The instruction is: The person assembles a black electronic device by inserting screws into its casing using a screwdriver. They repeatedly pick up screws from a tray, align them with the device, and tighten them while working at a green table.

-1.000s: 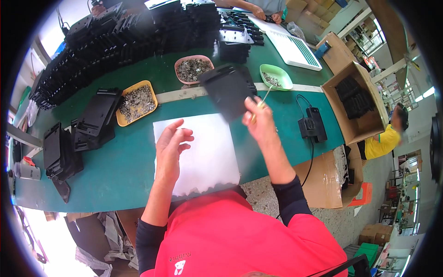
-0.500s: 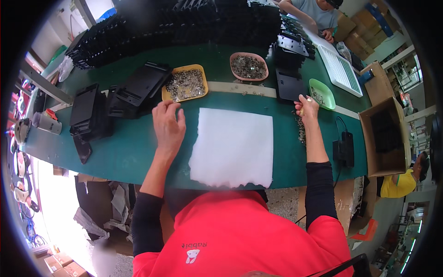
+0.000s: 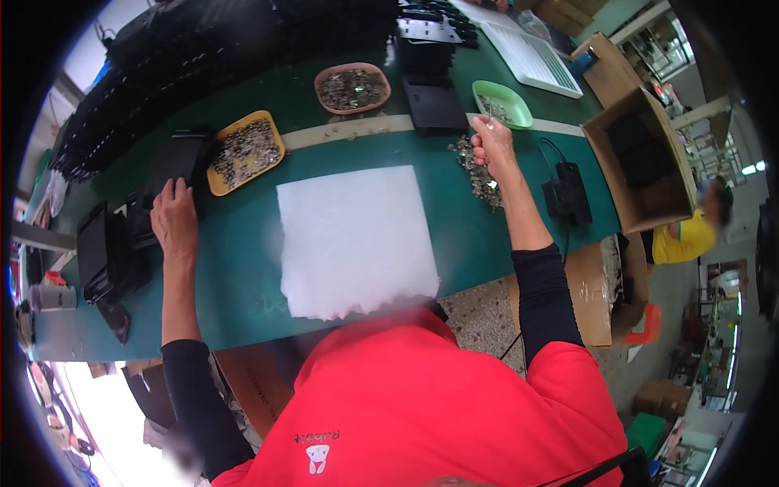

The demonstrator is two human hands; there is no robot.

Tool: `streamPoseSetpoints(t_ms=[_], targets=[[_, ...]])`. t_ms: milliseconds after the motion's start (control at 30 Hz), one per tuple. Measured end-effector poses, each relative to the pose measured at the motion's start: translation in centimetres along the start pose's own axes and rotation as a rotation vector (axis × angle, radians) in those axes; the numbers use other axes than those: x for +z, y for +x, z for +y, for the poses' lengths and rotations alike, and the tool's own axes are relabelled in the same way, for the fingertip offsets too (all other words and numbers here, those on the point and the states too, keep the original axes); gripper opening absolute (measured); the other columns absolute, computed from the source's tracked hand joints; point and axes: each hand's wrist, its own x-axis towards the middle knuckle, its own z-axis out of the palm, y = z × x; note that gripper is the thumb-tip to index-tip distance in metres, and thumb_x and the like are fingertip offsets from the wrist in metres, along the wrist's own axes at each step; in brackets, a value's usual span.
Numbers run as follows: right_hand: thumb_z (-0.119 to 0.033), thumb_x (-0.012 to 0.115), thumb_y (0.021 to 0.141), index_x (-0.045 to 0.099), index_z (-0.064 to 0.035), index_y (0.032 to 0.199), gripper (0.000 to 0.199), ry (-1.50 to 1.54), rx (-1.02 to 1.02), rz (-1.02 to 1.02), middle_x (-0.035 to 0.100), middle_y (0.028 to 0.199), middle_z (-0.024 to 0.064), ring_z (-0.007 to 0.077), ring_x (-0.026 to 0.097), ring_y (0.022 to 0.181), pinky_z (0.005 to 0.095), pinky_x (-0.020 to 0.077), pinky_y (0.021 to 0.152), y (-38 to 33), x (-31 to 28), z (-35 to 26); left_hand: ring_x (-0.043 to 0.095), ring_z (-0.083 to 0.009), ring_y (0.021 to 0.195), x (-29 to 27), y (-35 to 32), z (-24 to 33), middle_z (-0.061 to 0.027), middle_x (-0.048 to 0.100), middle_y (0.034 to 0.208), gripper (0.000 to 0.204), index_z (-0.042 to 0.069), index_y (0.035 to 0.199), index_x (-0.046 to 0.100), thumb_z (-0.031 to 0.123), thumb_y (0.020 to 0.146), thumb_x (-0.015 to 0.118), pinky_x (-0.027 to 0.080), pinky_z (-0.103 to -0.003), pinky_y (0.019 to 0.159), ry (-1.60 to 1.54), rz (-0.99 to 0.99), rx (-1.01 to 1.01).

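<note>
My left hand (image 3: 174, 217) reaches to a pile of black plastic panels (image 3: 180, 154) at the left, its fingers stretched out over the near edge of the top one. Whether the thumb grips underneath is hidden. My right hand (image 3: 497, 148) is closed in a pinch, with a thin, small thing sticking up from the fingertips, too small to name. It hovers between a green tray (image 3: 519, 116) with a few small metal parts and a loose heap of small metal parts (image 3: 480, 180). A white sheet (image 3: 355, 239) lies between my hands.
A yellow tray (image 3: 270, 136) and a pink tray (image 3: 385, 96) hold small metal parts. A black panel (image 3: 436, 105) lies beyond the sheet; dark stacked parts line the back. A corded black adapter (image 3: 568, 195) and an open cardboard box (image 3: 600, 130) stand right.
My left hand has moved left from beside the yellow tray onto the black panels. My right hand stays by the green tray, still pinched. The whole view has shifted and turned.
</note>
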Motion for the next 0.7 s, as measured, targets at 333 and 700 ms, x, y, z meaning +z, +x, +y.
streamPoseSetpoints(t_ms=[333, 700], targets=[[-0.024, 0.064, 0.084, 0.074, -0.0074, 0.095, 0.022, -0.948, -0.595, -0.066, 0.066, 0.080, 0.0184, 0.0395, 0.066, 0.083, 0.0444, 0.0525, 0.079, -2.8, -2.8, 1.2, 0.070, -0.0237, 0.086, -3.9, 2.7, -5.1, -0.0085, 0.072, 0.101, 0.018, 0.008, 0.110, 0.067, 0.012, 0.094, 0.059, 0.054, -0.033, 0.076, 0.026, 0.364, 0.042], [-0.019, 0.064, 0.088, 0.067, -0.0054, 0.087, 0.014, -1.455, -0.805, -0.067, 0.062, 0.091, 0.0135, 0.0366, 0.067, 0.083, 0.0463, 0.0545, 0.074, -1.0, 2.6, 1.9, 0.067, -0.0294, 0.100, -12.6, -7.5, 14.0, -0.0164, 0.068, 0.107, 0.026, -0.003, 0.106, 0.065, 0.002, 0.080, 0.062, 0.051, -0.039, 0.086, -0.665, 0.400, 0.584]])
